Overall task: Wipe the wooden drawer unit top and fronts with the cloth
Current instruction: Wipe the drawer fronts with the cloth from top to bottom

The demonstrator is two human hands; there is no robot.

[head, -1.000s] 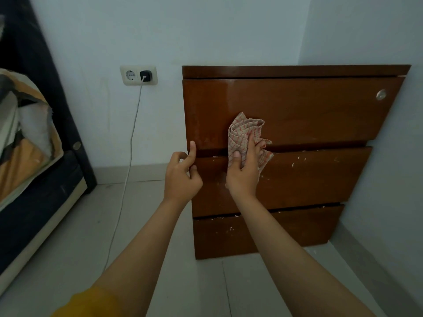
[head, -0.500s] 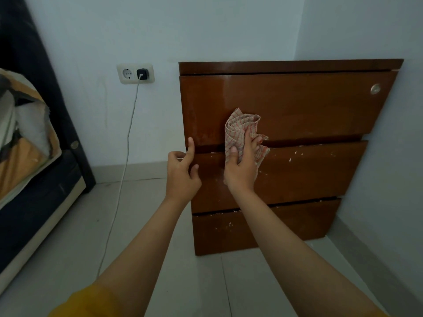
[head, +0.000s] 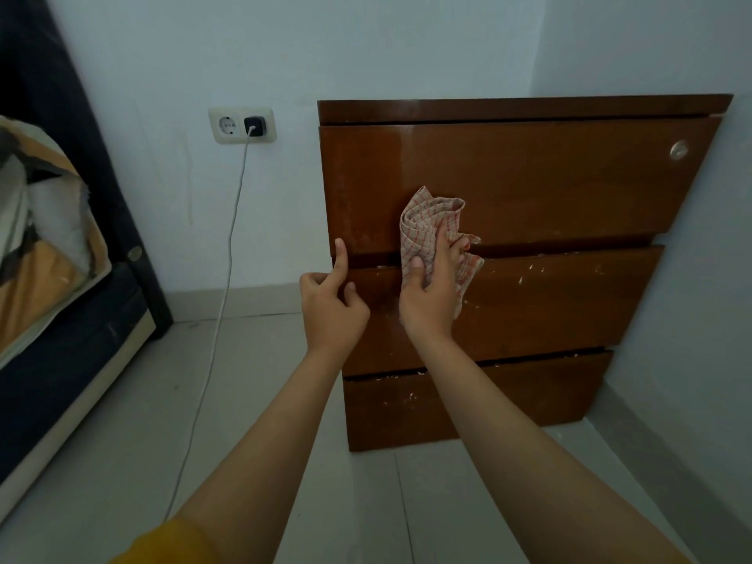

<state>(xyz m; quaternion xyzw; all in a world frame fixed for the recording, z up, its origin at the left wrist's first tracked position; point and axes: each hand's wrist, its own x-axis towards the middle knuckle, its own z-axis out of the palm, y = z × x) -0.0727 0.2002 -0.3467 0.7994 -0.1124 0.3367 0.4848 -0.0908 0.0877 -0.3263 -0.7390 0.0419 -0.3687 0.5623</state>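
Note:
A dark wooden drawer unit (head: 541, 189) with three drawer fronts stands in the room's corner. White flecks dot the middle and bottom fronts. My right hand (head: 429, 297) presses a crumpled red-and-white checked cloth (head: 427, 223) against the gap between the top and middle drawers. My left hand (head: 331, 307) rests at the unit's left edge, index finger raised against the top drawer's lower corner and the other fingers curled, holding nothing.
A wall socket (head: 242, 125) with a black charger and a white cable (head: 221, 303) running to the tiled floor lies left of the unit. A dark bed frame with bedding (head: 44, 254) fills the left side. The side wall (head: 687, 278) touches the unit's right edge.
The cloth and my right hand have stayed at the same gap, shifting only slightly. My left hand has hardly moved. The view has shifted a little.

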